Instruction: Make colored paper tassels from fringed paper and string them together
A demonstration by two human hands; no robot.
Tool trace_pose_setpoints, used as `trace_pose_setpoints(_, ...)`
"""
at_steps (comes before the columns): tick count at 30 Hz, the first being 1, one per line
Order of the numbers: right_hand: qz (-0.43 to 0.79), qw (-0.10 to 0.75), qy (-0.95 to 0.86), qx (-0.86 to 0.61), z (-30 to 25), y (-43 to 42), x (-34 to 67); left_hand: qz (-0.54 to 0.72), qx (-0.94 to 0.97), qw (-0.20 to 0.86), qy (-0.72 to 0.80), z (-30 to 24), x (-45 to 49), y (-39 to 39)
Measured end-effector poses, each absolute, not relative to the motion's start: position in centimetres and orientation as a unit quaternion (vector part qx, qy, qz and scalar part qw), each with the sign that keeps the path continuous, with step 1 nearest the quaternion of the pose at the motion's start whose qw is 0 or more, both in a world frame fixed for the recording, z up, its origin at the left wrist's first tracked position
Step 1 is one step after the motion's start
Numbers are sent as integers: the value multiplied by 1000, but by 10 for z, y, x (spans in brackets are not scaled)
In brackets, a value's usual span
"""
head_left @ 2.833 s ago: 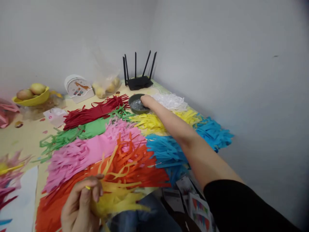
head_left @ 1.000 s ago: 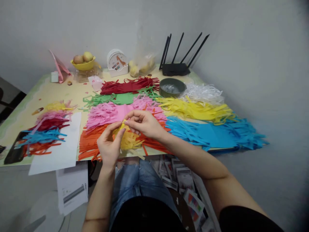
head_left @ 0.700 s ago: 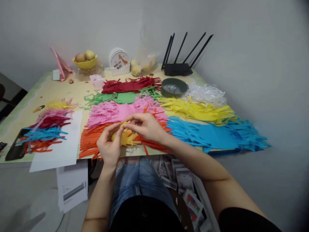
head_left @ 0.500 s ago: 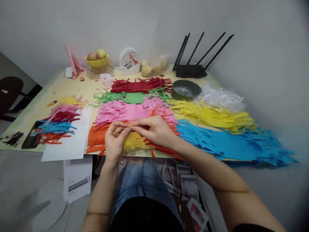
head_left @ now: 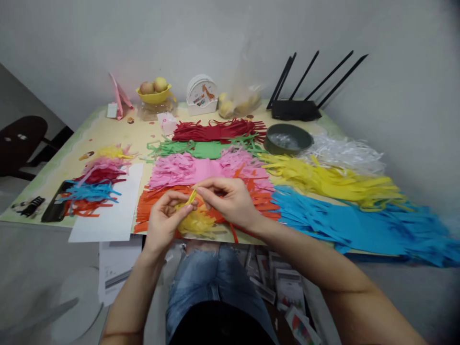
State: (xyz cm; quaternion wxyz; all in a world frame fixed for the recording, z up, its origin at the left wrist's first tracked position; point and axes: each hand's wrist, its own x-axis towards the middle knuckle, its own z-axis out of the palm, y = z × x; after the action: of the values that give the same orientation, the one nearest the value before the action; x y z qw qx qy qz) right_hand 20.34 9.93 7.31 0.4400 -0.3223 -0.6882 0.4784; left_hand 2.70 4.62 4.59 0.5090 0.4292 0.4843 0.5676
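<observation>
A yellow fringed paper tassel (head_left: 197, 221) hangs at the table's near edge, pinched at its twisted top by both my hands. My left hand (head_left: 164, 221) is closed round the tassel's neck from the left. My right hand (head_left: 230, 200) pinches the top strip from the right, fingers pressed together. Under and behind them lie sheets of fringed paper: orange (head_left: 151, 206), pink (head_left: 187, 168), green (head_left: 204, 149), red (head_left: 215, 130), yellow (head_left: 323, 177) and blue (head_left: 341, 220).
A dark green bowl (head_left: 275, 144) sits beside white shreds (head_left: 345, 152). At the back stand a black router (head_left: 296, 109), a yellow fruit bowl (head_left: 154, 96) and a bag of fruit (head_left: 239, 103). Finished tassels (head_left: 93, 179) lie left by a white sheet (head_left: 111, 211).
My right hand came back from the green bowl to the yellow tassel. Both hands now work its top, and the view has shifted to the left and down.
</observation>
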Motion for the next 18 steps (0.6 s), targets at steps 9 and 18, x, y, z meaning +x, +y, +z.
trace_pose_setpoints(9, 378, 377, -758, -376, 52, 158, 234, 359, 607, -172, 688, 106, -156, 198)
trace_pose_setpoints(18, 192, 294, -821, -449, 30, 234, 258, 98, 686, -62, 719, 17, -181, 270)
